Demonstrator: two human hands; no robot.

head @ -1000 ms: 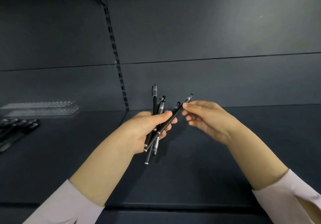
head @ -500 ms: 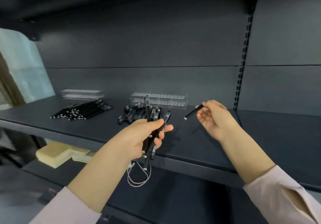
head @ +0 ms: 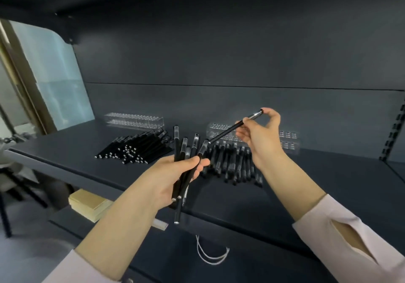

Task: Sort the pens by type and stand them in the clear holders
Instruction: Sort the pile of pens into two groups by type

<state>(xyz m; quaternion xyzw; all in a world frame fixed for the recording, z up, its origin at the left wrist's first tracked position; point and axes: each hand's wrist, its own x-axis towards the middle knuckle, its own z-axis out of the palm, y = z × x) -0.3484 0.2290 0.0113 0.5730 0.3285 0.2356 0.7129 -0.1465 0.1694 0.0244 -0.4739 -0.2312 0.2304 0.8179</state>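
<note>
The left hand [head: 173, 179] is gripping a bundle of black pens [head: 183, 151], with fingers and thumb curling round the barrels. The pens are fanning upward with their clear caps on top, and their lower ends are sticking out below the palm, over the front edge of the shelf [head: 65, 151]. The right hand [head: 260, 138] is pinching a single slim pen [head: 228, 132] near its silver end, between thumb and fingertips. This pen is slanting down to the left, its lower tip hanging just beside the bundle's rightmost cap; whether they are touching I cannot tell.

Below the right hand, a heap of capped pens [head: 232, 164] is lying mid-shelf. Behind it, along the back edge, a clear holder [head: 287, 140] is standing, partly hidden by that hand. Further left, a heap of slim pens [head: 135, 149] is lying with silver ends pointing toward the front edge, and a second clear holder [head: 134, 120] is sitting behind it near the back edge. Under the front edge, a white cord [head: 210, 256] is hanging in loops, and a tan stack [head: 89, 203] is resting lower down at the left.
</note>
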